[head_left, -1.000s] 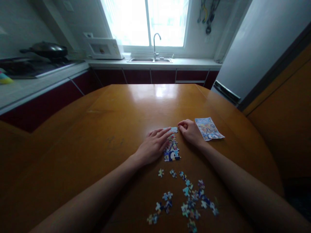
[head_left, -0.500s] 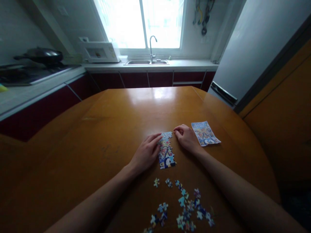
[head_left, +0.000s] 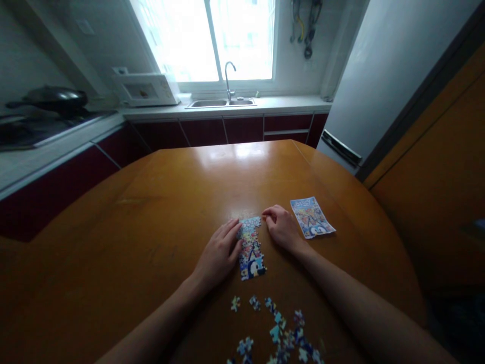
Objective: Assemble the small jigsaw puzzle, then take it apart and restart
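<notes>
A partly joined jigsaw puzzle (head_left: pixel 250 247) lies flat on the wooden table, with a blue cartoon figure at its near end and a ragged right edge. My left hand (head_left: pixel 221 248) rests along its left side, fingers stretched out and fingertips touching the upper left edge. Just off the puzzle's upper right corner, my right hand (head_left: pixel 281 227) has thumb and fingers pinched together; whatever is between them is too small to make out. Loose puzzle pieces (head_left: pixel 288 339) are scattered nearer to me, several of them overlapping.
To the right of my right hand lies a creased picture sheet (head_left: pixel 312 218) with a similar design. The wooden table (head_left: pixel 182 187) has a rounded edge. Beyond it are a sink (head_left: pixel 208 103), a microwave (head_left: pixel 146 90), a pan (head_left: pixel 56 98) on the stove and a fridge (head_left: pixel 382 71).
My view has tilted up and turned slightly right, so everything appears lower and farther left. Both hands keep nearly the same place beside the puzzle.
</notes>
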